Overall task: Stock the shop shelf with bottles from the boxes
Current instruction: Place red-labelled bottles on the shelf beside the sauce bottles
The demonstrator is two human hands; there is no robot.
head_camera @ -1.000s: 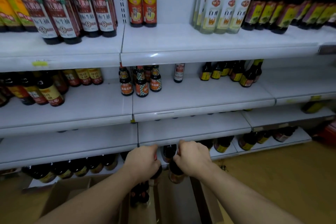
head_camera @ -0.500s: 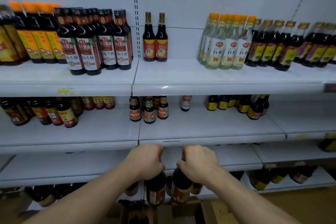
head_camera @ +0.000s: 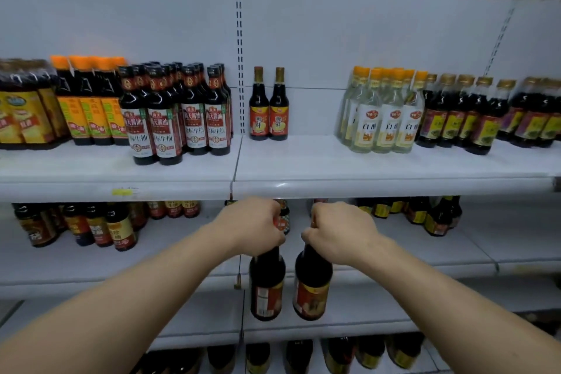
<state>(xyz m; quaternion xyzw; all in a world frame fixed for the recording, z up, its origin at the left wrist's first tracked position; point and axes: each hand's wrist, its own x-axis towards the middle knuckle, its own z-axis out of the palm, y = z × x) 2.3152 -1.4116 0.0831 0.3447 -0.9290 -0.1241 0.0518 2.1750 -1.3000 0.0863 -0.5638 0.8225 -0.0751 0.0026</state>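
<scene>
Left sauce bottle (head_camera: 267, 282) hangs by its neck from the curled left hand (head_camera: 252, 223), right sauce bottle (head_camera: 312, 282) likewise from the right hand (head_camera: 340, 231), both below the top shelf lip (head_camera: 379, 189), which could knock either loose during lifting.

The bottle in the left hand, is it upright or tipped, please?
Upright: the left hand grips the bottle by its neck, base hanging straight down.

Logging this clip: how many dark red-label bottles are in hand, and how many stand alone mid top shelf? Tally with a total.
In hand: 2, left bottle gripped by the left hand, right bottle by the right hand.
On the top shelf: 2, left shelf bottle and right shelf bottle.
Total: 4
</scene>
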